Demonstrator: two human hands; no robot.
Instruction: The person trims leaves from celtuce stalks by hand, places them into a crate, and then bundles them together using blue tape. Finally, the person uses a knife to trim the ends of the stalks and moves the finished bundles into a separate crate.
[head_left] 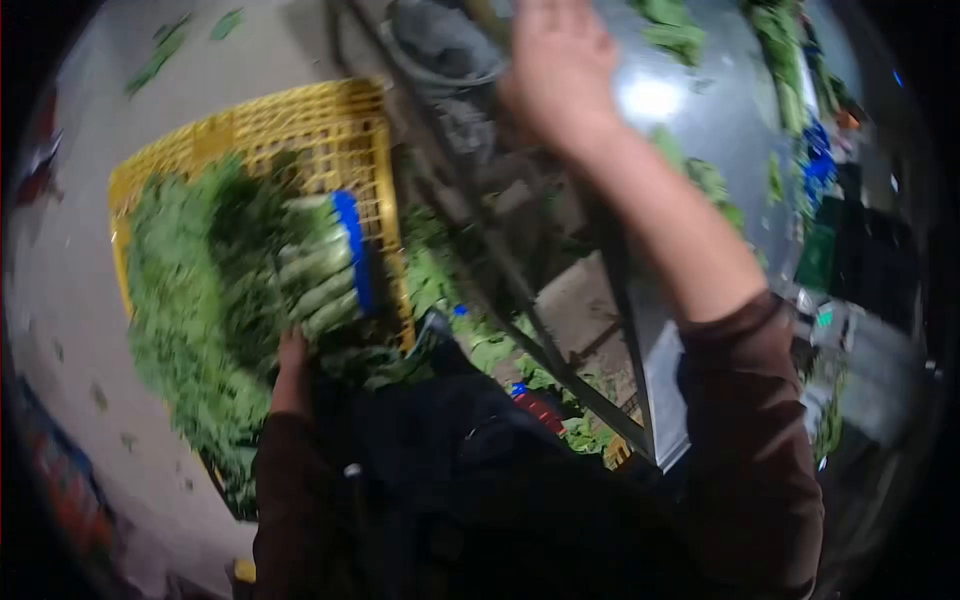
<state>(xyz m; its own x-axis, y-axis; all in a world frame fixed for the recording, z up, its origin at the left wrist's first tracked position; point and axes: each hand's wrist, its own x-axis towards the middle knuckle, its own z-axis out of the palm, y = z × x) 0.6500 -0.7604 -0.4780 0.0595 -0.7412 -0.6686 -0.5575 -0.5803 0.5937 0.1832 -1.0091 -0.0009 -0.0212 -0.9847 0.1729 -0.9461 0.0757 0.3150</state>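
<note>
My left hand (292,352) reaches into the yellow plastic crate (255,118) at the left. It touches the near side of a bunch of leafy greens, whose pale stems (322,265) are bound by a blue band (353,250). Its fingers are mostly hidden among stems and leaves, so its grip does not show. Curly green leaves (180,290) fill much of the crate. My right hand (562,75) is raised near the left edge of a shiny metal table (720,60). Motion blurs it, and the frame's top cuts off its fingertips.
Loose leaves (672,35) lie on the table, with more greens (775,65) along its far side. A bucket (445,45) stands beyond the dark metal frame (540,345). Fallen leaves (490,350) litter the floor beneath. A red object (540,408) lies among them.
</note>
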